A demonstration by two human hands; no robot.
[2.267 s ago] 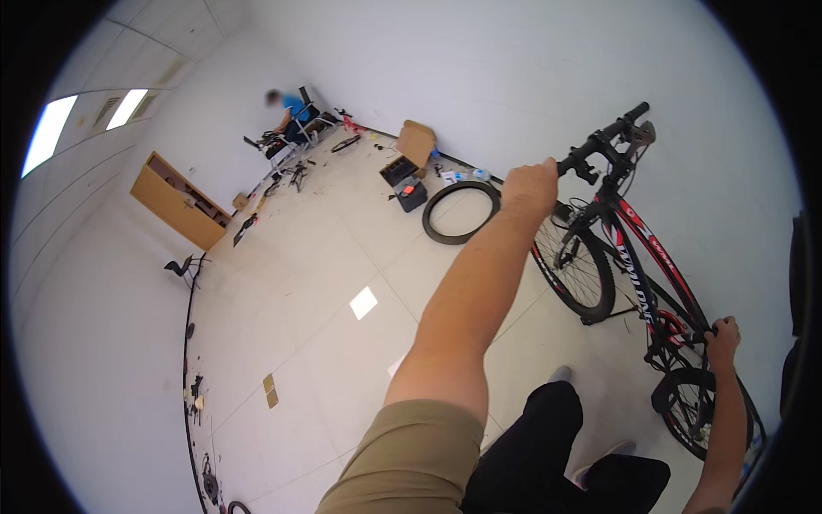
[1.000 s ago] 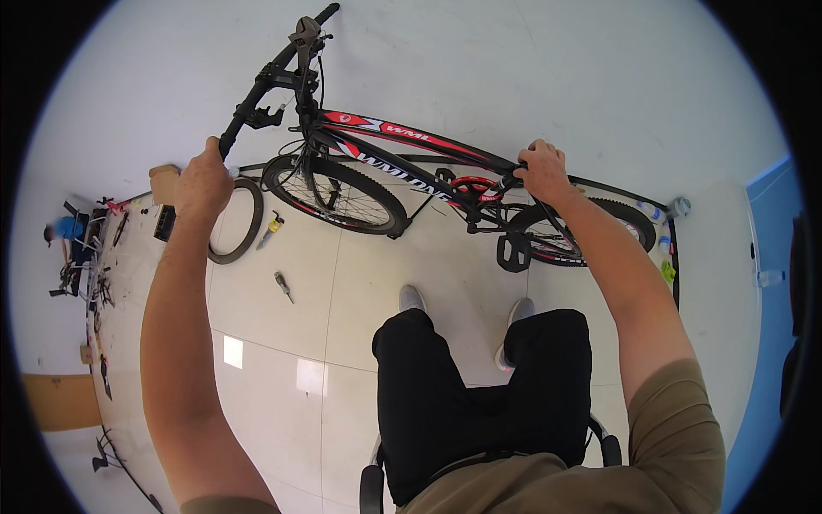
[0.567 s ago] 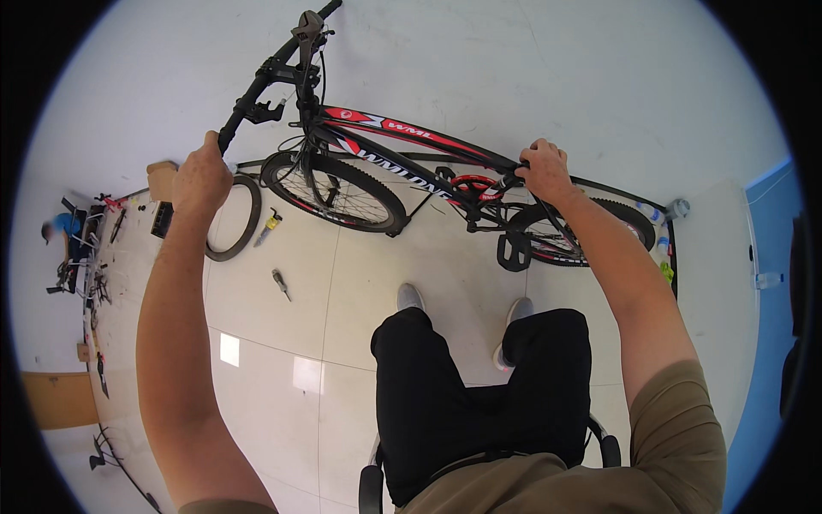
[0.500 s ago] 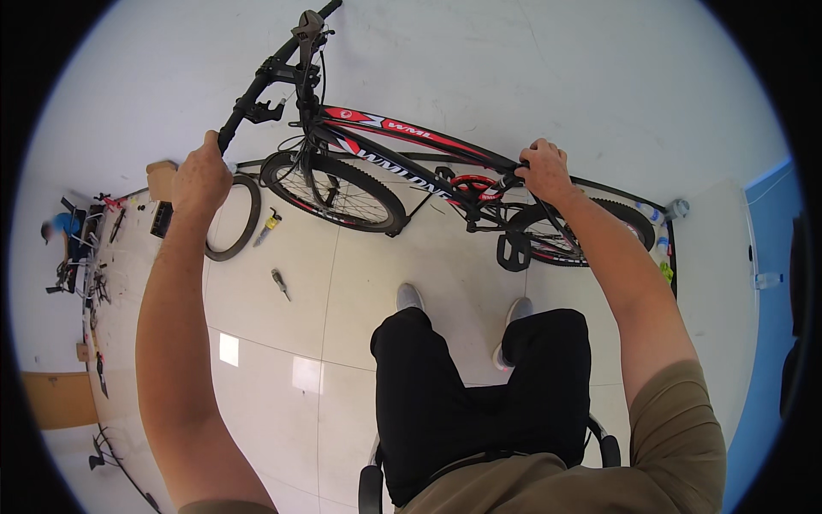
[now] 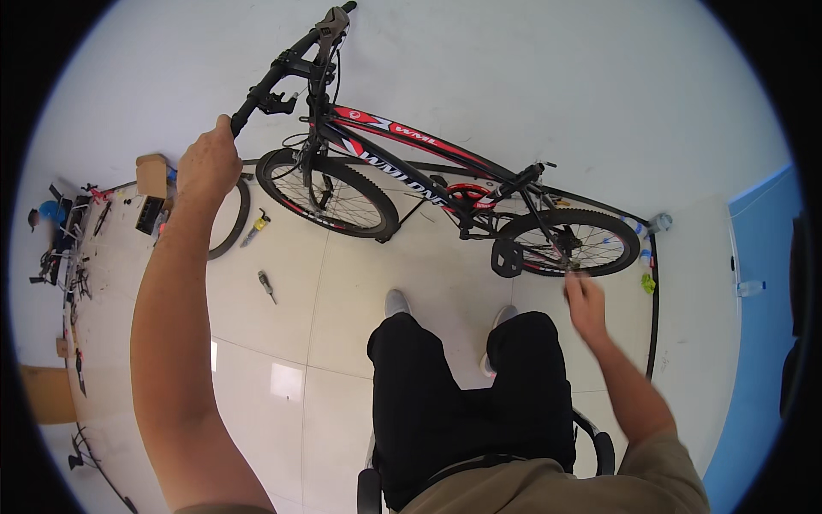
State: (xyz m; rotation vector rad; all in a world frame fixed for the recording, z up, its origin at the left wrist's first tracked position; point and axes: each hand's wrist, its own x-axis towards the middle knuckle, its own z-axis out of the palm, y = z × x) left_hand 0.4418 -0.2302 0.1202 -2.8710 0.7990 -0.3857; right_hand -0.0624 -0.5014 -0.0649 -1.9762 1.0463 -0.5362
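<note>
A black, red and white bicycle (image 5: 411,163) without a saddle stands upright before me, its front to the left. My left hand (image 5: 210,158) is closed around the near end of its black handlebar (image 5: 270,79). A grey adjustable wrench (image 5: 332,26) sits at the top of the stem, by the bar's middle. Low beside the rear wheel (image 5: 621,257), my right hand (image 5: 586,304) is smeared by motion, with its fingers toward the lower rim. Whether it touches the wheel or holds anything cannot be made out. A black pedal (image 5: 507,258) juts out to its left.
A loose tyre (image 5: 235,224), a yellow-handled tool (image 5: 256,229) and a screwdriver (image 5: 267,286) lie on the tiled floor at left. Behind them stands an open cardboard box (image 5: 152,176). Another person (image 5: 50,212) is at the far left. My chair's armrest (image 5: 604,452) is beside me.
My right hand has let go of the frame near the seat tube and dropped toward the rear wheel's lower edge. The left hand keeps its grip; the handlebar has shifted slightly right in view.
</note>
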